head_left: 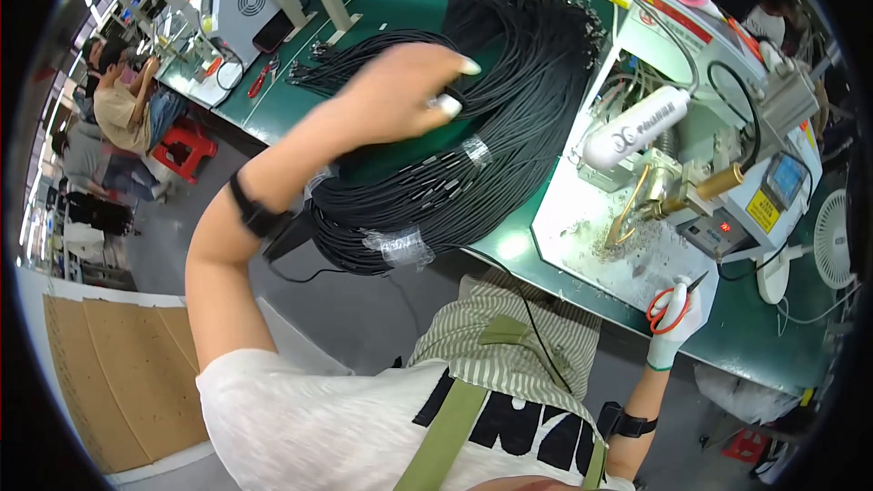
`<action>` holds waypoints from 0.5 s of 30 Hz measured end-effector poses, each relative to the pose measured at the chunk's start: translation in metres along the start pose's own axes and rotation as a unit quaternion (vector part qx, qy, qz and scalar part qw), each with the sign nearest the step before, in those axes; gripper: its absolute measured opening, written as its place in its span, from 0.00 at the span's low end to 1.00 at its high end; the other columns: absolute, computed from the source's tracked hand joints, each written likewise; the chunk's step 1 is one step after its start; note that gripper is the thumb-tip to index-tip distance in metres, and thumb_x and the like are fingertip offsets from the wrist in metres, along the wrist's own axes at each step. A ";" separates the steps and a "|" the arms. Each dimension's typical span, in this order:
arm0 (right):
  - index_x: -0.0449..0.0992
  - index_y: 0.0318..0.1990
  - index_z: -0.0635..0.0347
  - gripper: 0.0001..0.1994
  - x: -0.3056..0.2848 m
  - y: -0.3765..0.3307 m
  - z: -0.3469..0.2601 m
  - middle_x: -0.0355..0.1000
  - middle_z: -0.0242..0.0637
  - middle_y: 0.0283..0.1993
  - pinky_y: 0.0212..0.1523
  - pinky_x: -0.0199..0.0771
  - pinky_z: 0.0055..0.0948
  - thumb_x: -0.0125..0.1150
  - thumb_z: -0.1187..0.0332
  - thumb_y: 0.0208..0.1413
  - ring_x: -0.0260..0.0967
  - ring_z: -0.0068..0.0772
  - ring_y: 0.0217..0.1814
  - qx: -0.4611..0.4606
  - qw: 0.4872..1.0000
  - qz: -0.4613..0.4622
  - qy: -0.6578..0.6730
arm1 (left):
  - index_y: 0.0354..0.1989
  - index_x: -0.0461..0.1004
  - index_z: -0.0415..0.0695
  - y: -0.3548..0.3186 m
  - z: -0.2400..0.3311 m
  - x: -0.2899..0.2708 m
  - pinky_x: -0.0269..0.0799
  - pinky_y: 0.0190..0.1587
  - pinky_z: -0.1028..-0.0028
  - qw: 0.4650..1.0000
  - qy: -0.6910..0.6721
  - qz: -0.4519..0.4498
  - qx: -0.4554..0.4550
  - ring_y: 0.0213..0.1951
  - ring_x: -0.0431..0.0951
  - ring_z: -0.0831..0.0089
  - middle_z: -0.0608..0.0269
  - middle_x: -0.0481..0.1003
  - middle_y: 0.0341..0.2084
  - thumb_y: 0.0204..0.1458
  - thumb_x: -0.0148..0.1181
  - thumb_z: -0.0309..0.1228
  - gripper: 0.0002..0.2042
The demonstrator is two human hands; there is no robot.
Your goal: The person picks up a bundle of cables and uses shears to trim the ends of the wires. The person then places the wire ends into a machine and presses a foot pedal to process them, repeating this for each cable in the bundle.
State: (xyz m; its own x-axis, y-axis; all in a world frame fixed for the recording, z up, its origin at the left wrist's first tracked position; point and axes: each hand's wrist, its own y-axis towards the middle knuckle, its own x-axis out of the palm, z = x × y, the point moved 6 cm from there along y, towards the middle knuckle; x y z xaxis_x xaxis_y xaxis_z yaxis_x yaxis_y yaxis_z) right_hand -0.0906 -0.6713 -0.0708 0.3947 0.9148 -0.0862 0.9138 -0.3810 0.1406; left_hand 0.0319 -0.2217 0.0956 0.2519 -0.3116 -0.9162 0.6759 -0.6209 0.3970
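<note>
Cables [509, 100], black and coiled into a big taped bundle, lie across the green bench [400, 0] from about twelve o'clock down to the centre of my view. My left hand [409, 95] reaches up over the coil at eleven o'clock, fingers curled, thumb and forefinger pinched on one black strand at the inner edge of the loop. My right hand [677, 318], in a white glove, sits at four o'clock on the bench edge, closed around orange-handled scissors [671, 305], blades pointing up toward the white machine [691, 127] at two o'clock. Metal scraps litter the machine's white base plate [582, 236]. Another person [123, 100] sits at nine o'clock, well apart.
</note>
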 end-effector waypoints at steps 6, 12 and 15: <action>0.68 0.42 0.68 0.09 -0.004 0.009 0.014 0.63 0.32 0.15 0.20 0.62 0.20 0.46 0.71 0.60 0.58 0.20 0.14 -0.005 1.000 0.015 -0.010 | 0.49 0.73 0.40 0.055 -0.055 0.150 0.50 0.64 0.55 0.899 0.259 -0.348 -0.049 0.53 0.70 0.55 0.52 0.74 0.46 0.35 0.66 0.46 0.31; 0.68 0.42 0.69 0.10 -0.005 0.004 -0.002 0.63 0.32 0.15 0.21 0.63 0.21 0.46 0.71 0.60 0.58 0.21 0.15 -0.027 0.998 0.013 -0.061 | 0.42 0.77 0.36 0.059 -0.077 0.156 0.61 0.56 0.58 0.874 0.099 -0.442 -0.176 0.46 0.75 0.55 0.52 0.77 0.40 0.34 0.67 0.47 0.29; 0.67 0.42 0.69 0.10 -0.008 0.005 -0.003 0.63 0.32 0.15 0.20 0.63 0.21 0.45 0.71 0.60 0.58 0.21 0.15 -0.032 0.999 0.003 -0.015 | 0.44 0.75 0.35 0.059 -0.105 0.158 0.71 0.44 0.61 0.918 -0.033 -0.335 -0.212 0.41 0.78 0.57 0.51 0.77 0.38 0.36 0.66 0.42 0.28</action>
State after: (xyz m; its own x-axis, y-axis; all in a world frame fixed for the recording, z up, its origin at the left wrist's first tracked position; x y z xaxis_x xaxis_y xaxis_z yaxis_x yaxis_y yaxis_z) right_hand -0.0896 -0.6802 -0.0669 0.4041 0.9074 -0.1150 0.9037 -0.3767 0.2033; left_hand 0.1846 -0.2318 -0.0313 -0.3507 -0.0137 -0.9364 0.8760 -0.3582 -0.3229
